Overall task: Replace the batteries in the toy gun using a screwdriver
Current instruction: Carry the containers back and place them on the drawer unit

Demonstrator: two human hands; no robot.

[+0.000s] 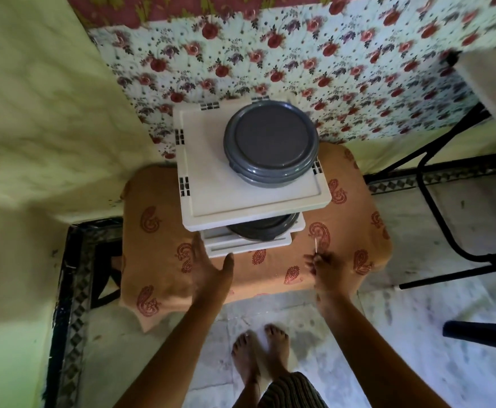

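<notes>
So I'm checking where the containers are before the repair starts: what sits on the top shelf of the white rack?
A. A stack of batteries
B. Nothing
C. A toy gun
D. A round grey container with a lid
D: a round grey container with its lid on sits on the top shelf of the white rack, off toward the right rear corner.

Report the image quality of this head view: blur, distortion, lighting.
Head view: wide-angle distortion bows the wall and floor edges outward; the right hand and the thin stick it pinches are motion-blurred, so the stick cannot be identified; the left hand and the grey lidded container on the white rack are sharper; lighting is soft, with no harsh glare.
</notes>
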